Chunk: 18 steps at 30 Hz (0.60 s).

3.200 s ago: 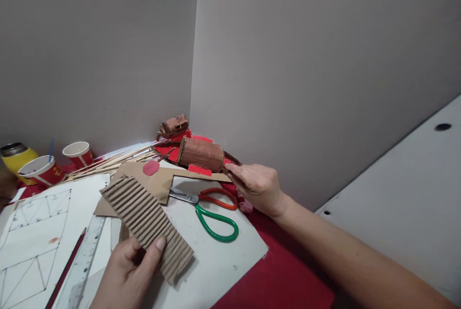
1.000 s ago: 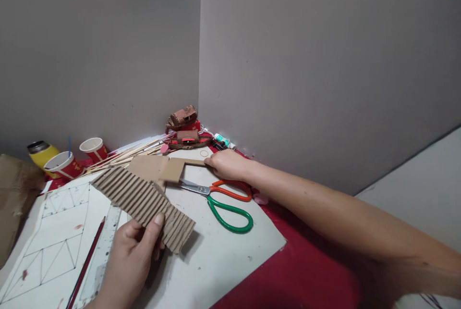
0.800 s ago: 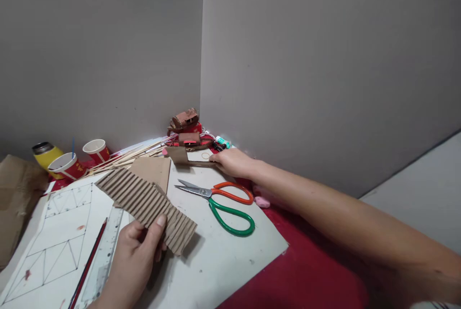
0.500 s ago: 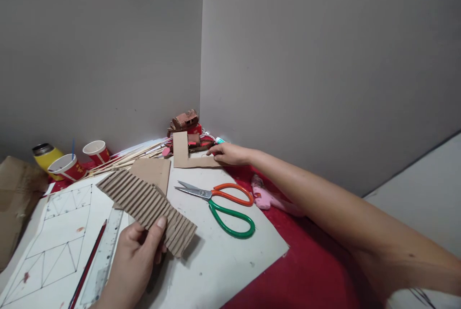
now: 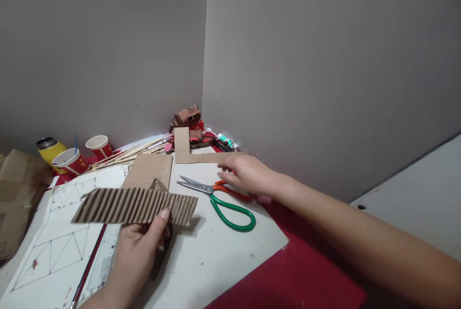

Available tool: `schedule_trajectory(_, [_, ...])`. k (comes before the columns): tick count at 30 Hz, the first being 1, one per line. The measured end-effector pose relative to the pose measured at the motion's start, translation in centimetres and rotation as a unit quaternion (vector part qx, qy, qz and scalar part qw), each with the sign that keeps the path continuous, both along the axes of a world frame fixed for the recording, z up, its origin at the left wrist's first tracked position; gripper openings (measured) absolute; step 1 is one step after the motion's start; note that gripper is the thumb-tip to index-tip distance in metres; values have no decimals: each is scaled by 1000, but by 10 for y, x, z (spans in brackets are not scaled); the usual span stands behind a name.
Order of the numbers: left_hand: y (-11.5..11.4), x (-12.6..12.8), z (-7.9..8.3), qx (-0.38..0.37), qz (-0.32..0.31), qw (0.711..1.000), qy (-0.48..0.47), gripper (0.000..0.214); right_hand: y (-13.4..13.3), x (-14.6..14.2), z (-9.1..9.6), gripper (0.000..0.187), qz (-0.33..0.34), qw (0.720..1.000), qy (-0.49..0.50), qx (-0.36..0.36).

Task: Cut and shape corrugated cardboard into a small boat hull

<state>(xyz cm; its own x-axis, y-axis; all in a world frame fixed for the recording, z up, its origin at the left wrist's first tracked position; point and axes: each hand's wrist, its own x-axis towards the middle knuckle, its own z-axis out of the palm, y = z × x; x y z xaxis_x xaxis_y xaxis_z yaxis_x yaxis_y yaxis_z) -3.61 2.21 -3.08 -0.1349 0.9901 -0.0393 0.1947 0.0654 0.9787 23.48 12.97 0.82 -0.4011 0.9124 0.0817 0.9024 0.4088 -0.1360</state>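
A piece of corrugated cardboard (image 5: 133, 205) with its ridges showing is pinched between the thumb and fingers of my left hand (image 5: 140, 246). There seems to be a further brown flap beneath it, partly hidden. My right hand (image 5: 248, 174), somewhat blurred, has its fingers loosely stretched and nothing visible in them. It is over the orange handle of the scissors (image 5: 232, 220), whose blades lie slightly apart and point left. Just behind that hand is an L-shaped cardboard piece (image 5: 182, 148) lying on the white board (image 5: 216, 261).
A flat cardboard piece (image 5: 147, 169), a pencil (image 5: 88, 263), a ruler and a truss drawing (image 5: 61, 251) lie at left. Farther back stand paper cups (image 5: 99, 148), a yellow bottle (image 5: 50, 153) and thin sticks (image 5: 133, 153). A cardboard box (image 5: 21, 198) is far left.
My right hand has come off the L-shaped cardboard and moved nearer, over the orange scissor handle. My left hand has turned the corrugated piece from a slant to nearly level.
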Motion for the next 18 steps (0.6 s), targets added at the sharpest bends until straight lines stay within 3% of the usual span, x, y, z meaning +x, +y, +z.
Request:
schedule_trajectory(3, [1,1,3,-6,10,999,-34,37,-34,3,-7,22,14,996,-71,-60])
schedule_trajectory(6, [2,5,7,-27,26,996,-83,28,-50,5,-14,21,22,992,-90,-80])
schedule_trajectory(14, [5,6,17,-43,38,979,-195,29,-42,-1,-26,42,10,992,-56,-110])
schedule_trajectory(18, [9,3,19,-52,27,968,-246,20,-44,-4,-29,34,-9,992,-59,-115])
